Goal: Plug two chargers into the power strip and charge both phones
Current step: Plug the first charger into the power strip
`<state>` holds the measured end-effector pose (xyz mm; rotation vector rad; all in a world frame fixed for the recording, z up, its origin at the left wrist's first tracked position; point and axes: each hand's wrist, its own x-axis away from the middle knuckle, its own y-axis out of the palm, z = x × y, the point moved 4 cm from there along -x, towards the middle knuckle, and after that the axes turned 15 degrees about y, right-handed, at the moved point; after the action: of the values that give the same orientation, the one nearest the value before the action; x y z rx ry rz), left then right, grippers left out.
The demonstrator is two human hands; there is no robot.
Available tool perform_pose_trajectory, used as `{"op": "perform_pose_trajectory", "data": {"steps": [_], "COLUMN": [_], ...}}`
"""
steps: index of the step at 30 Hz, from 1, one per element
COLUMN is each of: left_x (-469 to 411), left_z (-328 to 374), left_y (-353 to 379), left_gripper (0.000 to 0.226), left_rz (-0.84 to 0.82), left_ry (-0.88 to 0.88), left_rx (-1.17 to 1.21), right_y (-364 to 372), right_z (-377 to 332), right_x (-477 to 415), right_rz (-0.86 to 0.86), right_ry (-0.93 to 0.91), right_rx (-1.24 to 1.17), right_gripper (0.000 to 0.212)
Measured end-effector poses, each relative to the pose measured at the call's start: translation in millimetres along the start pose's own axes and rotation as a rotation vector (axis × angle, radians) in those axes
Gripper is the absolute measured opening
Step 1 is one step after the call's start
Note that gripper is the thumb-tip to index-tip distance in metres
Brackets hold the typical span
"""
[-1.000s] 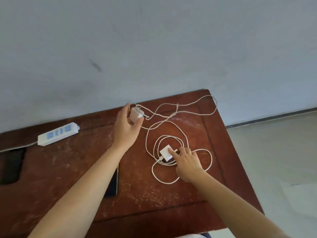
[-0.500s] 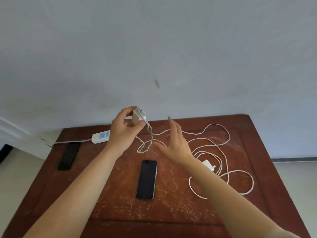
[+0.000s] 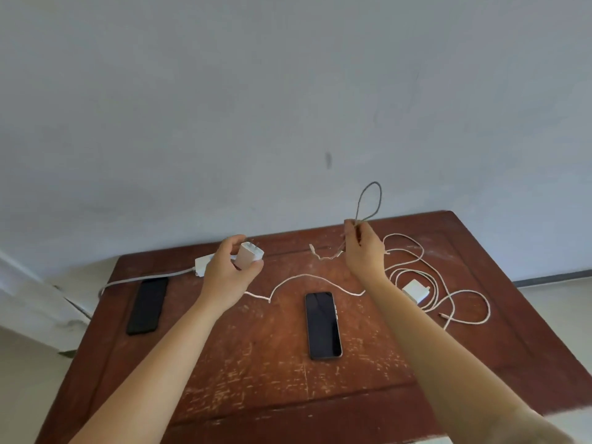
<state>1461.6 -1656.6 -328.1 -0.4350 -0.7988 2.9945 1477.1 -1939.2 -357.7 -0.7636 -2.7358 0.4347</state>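
My left hand [image 3: 228, 274] holds a white charger [image 3: 249, 255] above the table, prongs pointing up, right in front of the white power strip [image 3: 202, 263], which it partly hides. My right hand [image 3: 363, 251] pinches that charger's white cable [image 3: 368, 203], lifted so a loop stands above my fingers; the rest sags across the table [image 3: 301, 278]. A dark phone [image 3: 322, 325] lies face up at the middle. Another dark phone [image 3: 147, 305] lies at the left. A second white charger [image 3: 415, 291] rests at the right inside its coiled cable [image 3: 461, 302].
The worn red-brown wooden table [image 3: 256, 379] stands against a grey wall. The power strip's cord [image 3: 141, 278] runs off the table's left edge. Pale floor shows on both sides.
My right hand went from open to pinching the cable and lifted a loop of it. My left hand, still holding the charger, now sits over the power strip. The view shifted left.
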Motion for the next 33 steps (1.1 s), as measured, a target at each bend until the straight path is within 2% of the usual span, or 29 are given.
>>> {"op": "perform_pose_trajectory", "data": {"steps": [2, 3, 5, 7, 10, 13, 15, 18, 21, 27, 31, 33], "left_x": [13.0, 18.4, 26.8, 31.8, 33.3, 26.8, 22.7, 19.1, 14.7, 4.1, -9.8, -14.6], "left_z": [-20.4, -30.8, -49.7, -63.4, -75.9, -79.3, -81.1, -89.6, -103.1, -141.2, -173.4, -188.9], "left_y": [-12.0, -16.5, -24.5, -32.2, -43.9, -56.9, -67.0, -81.6, -89.5, -87.4, -93.2, -102.4], "left_gripper": [0.042, 0.039, 0.038, 0.036, 0.031, 0.021, 0.019, 0.024, 0.035, 0.052, 0.050, 0.051], "left_rz": [0.016, 0.030, 0.073, 0.118, 0.164, 0.208, 0.257, 0.271, 0.218, 0.011, -0.056, -0.181], "left_ry": [-0.080, -0.124, -0.216, -0.284, -0.350, -0.403, -0.466, -0.575, -0.648, -0.732, -0.624, -0.463], "left_rx": [0.084, 0.136, 0.242, 0.318, 0.342, 0.302, 0.289, 0.247, 0.179, 0.065, 0.053, -0.088], "right_y": [13.3, 19.6, 32.2, 45.1, 68.9, 97.6, 122.9, 168.2, 209.9, 247.2, 257.5, 260.3], "right_z": [16.8, 22.9, 28.1, 26.8, 23.0, 12.5, 3.7, -2.9, -1.0, 10.6, 15.7, 20.5], "right_x": [7.6, 9.7, 16.2, 25.1, 37.4, 46.6, 57.8, 86.5, 104.9, 102.6, 82.1, 73.3], "right_rz": [-0.071, -0.103, -0.152, -0.144, -0.169, -0.268, -0.496, -0.882, -1.007, -0.997, -0.852, -0.736], "right_ry": [0.097, 0.153, 0.233, 0.243, 0.203, 0.052, 0.018, 0.009, -0.041, 0.012, 0.160, 0.231], "right_rx": [0.061, 0.097, 0.104, 0.074, 0.088, 0.229, 0.244, 0.251, 0.262, 0.188, 0.180, 0.196], "right_gripper": [0.027, 0.036, 0.069, 0.094, 0.103, 0.085, 0.070, 0.081, 0.092, 0.052, 0.034, 0.028]}}
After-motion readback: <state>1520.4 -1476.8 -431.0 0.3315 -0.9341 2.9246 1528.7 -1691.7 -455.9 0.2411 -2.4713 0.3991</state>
